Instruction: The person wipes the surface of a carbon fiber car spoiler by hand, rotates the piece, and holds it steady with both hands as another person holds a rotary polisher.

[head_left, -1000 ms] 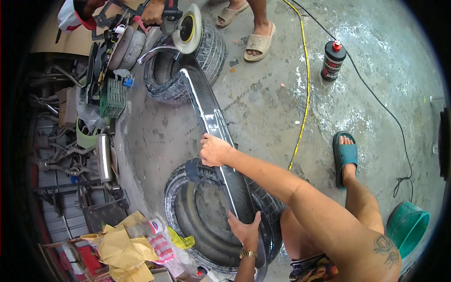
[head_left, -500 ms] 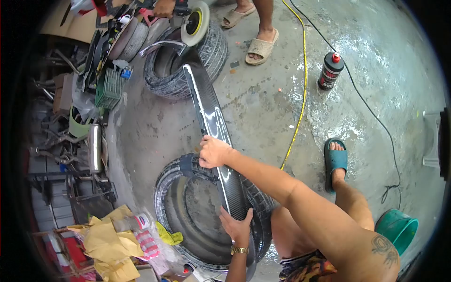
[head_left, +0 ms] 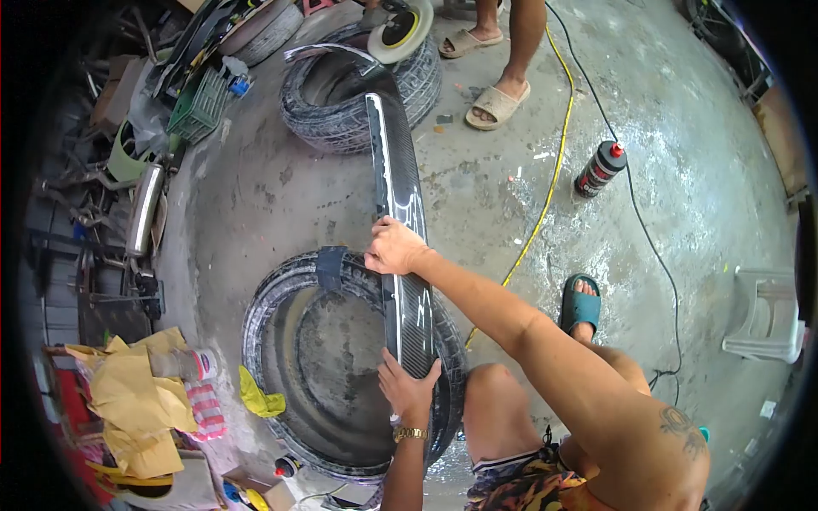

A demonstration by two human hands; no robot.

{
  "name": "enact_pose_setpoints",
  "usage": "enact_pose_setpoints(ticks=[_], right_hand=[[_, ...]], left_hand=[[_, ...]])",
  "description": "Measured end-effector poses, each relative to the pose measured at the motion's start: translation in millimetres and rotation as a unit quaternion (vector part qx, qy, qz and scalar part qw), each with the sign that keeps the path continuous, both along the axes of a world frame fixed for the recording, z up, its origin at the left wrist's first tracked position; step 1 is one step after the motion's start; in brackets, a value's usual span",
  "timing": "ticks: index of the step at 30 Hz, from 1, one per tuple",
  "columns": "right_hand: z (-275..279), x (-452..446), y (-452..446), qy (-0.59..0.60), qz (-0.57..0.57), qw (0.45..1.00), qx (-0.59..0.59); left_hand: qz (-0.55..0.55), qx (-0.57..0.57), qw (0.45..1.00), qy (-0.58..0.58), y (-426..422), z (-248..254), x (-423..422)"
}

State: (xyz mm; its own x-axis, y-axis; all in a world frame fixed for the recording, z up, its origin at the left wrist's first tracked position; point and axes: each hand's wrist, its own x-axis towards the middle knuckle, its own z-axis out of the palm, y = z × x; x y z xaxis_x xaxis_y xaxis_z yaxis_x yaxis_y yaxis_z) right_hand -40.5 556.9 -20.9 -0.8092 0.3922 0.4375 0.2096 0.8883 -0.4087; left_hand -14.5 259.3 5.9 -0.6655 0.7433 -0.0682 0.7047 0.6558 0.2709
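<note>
A long, glossy black panel with a carbon-fibre pattern point(head_left: 412, 319) lies across two tires, its far end on the far tire point(head_left: 328, 128) and its near part over the near tire point(head_left: 256, 315). My right hand point(head_left: 396, 245) is wrapped around the panel's left edge near its middle, knuckles up. Lower down, my left hand point(head_left: 409, 392), with a gold watch at the wrist, clasps the panel's near part, thumb on the right side and fingers on the left. A round polishing pad point(head_left: 400, 32) is at the panel's far end, beside another person's hand, partly cut off.
Another person's sandalled feet point(head_left: 498, 106) stand beyond the far tire. A black bottle with a red cap point(head_left: 601, 169) is on the floor, beside a yellow hose point(head_left: 558, 162) and a dark cord point(head_left: 635, 192). Metal parts, a green crate point(head_left: 200, 106) and brown paper point(head_left: 141, 400) line the left.
The view has turned and shifted, so the panel looks more upright and a white stool shows more at right. Both my hands keep their hold on the panel.
</note>
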Motion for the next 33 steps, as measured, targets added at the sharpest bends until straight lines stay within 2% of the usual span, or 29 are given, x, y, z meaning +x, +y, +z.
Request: enact_pose_setpoints(ticks=[11,33], right_hand=[[3.2,1.3,-1.9,-0.009,-0.016,1.000,0.009],[0.5,0.2,-1.4,0.005,-0.006,1.000,0.014]], left_hand=[[-0.016,0.025,0.999,0.019,-1.4,0.4,0.2],[0.002,0.001,1.000,0.002,1.9,3.4,1.1]])
